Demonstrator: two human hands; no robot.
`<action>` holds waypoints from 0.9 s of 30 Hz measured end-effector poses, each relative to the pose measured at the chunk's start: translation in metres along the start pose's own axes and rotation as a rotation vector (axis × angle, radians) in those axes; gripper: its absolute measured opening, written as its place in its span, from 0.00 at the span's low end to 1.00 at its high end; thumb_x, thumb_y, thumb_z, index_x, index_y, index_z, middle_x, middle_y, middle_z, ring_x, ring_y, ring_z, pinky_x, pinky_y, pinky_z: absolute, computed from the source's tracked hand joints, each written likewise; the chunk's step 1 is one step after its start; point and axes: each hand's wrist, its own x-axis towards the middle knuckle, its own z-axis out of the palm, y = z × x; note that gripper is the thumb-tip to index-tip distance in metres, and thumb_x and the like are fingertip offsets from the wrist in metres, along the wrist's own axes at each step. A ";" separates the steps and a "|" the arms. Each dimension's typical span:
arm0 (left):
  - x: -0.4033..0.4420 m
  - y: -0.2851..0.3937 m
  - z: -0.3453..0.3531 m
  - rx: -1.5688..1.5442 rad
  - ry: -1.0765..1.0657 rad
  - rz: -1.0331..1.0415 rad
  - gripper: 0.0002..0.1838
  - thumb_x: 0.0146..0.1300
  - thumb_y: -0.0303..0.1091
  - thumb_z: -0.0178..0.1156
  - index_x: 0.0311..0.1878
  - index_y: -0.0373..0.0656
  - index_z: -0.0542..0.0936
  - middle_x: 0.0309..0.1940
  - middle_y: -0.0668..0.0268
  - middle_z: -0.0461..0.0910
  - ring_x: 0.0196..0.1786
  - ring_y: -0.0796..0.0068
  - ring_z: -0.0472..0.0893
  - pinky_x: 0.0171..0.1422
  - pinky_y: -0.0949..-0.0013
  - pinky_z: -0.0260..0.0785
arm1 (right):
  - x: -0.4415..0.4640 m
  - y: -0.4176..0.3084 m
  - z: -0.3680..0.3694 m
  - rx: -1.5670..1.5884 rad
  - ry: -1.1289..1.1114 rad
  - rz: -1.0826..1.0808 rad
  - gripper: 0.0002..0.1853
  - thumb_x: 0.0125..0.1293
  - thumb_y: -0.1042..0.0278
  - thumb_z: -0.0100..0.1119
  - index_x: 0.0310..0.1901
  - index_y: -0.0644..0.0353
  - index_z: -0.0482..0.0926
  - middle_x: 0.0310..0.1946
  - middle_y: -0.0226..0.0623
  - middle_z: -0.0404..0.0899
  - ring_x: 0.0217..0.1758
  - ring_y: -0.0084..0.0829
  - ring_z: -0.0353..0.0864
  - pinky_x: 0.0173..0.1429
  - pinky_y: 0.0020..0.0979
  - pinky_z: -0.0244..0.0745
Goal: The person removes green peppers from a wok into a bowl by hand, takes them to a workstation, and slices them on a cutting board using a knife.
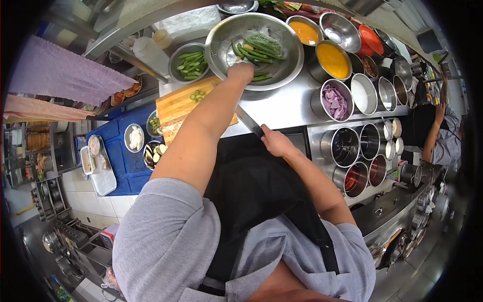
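while long green pods (259, 54) lie in the perforated steel bowl (289, 70), the left hand (240, 73) reaches in, its fingertips too hidden to tell; the right hand (276, 142) curls its fingers round the knife (249, 122), held beside the wooden chopping board (171, 105) and its slices (197, 95), probably for safety. no lettering is legible.

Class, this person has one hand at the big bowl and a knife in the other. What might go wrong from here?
1. The knife in the right hand angles toward the left forearm; drawing the left hand back carelessly might mean a cut.
2. That forearm crosses above the cutting board, so a low sweep could scatter the chopped pieces.
3. The open pot of yellow liquid stands close beside the big bowl; a shove might spill it.
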 end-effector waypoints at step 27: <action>-0.200 -0.185 0.096 -0.710 0.685 -0.106 0.13 0.58 0.21 0.67 0.46 0.37 0.79 0.40 0.57 0.81 0.42 0.62 0.84 0.49 0.63 0.78 | 0.018 -0.065 -0.026 -0.129 -0.130 -0.081 0.17 0.78 0.64 0.51 0.62 0.59 0.66 0.32 0.62 0.83 0.41 0.67 0.83 0.47 0.62 0.74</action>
